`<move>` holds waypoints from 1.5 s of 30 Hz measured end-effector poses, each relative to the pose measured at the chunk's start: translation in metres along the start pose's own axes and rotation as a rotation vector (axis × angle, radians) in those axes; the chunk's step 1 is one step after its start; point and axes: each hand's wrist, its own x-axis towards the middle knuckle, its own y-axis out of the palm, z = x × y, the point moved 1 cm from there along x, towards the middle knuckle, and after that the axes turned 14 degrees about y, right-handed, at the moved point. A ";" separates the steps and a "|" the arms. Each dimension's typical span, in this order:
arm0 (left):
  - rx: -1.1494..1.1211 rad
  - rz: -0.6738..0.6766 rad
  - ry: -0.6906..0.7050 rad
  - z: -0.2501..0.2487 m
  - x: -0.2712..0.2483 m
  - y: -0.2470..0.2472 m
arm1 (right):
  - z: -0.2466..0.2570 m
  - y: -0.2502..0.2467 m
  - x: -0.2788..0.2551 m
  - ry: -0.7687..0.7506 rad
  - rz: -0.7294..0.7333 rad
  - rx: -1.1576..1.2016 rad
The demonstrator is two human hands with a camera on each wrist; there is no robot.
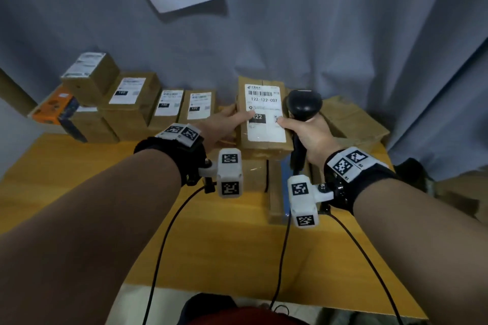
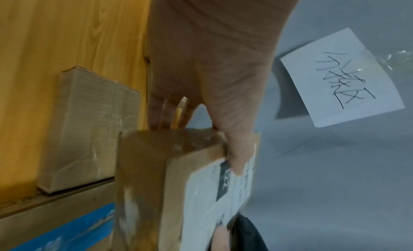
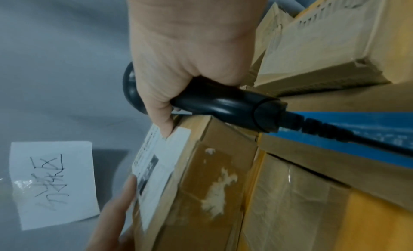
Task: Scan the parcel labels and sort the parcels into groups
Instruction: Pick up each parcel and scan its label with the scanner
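head: brown parcel [image 1: 264,124] near tabletop [image 1: 79,166] far edge, label "122-122-C07"; left hand [image 1: 224,124] grips its left side, thumb on label; right hand [image 1: 309,132] holds one black scanner [image 1: 303,105]; six parcels far-left | left wrist: fingers [image 2: 161,113] behind parcel [image 2: 156,184] | right wrist: thumb on label [image 3: 156,166], scanner cable [image 3: 335,131]

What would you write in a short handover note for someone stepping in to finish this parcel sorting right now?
Left hand grips the parcel with its thumb on the label, which reads 122-122-C07.
Right hand grips the black scanner, thumb on the same label.
Done: a row of labelled parcels stands at the back left of the table.
Left: place this parcel with its group; more boxes lie under and behind it.
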 end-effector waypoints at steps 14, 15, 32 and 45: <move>-0.245 0.137 0.107 -0.018 0.035 0.025 | 0.013 -0.057 0.006 -0.034 0.078 0.134; -0.228 0.154 0.104 -0.019 0.036 0.024 | 0.013 -0.057 0.007 -0.021 0.064 0.123; -0.137 0.019 0.105 -0.002 0.067 -0.018 | 0.046 0.000 -0.010 -0.238 -0.072 -0.271; -0.065 -0.051 0.066 -0.012 0.084 -0.015 | 0.044 0.003 -0.018 -0.169 -0.185 -0.352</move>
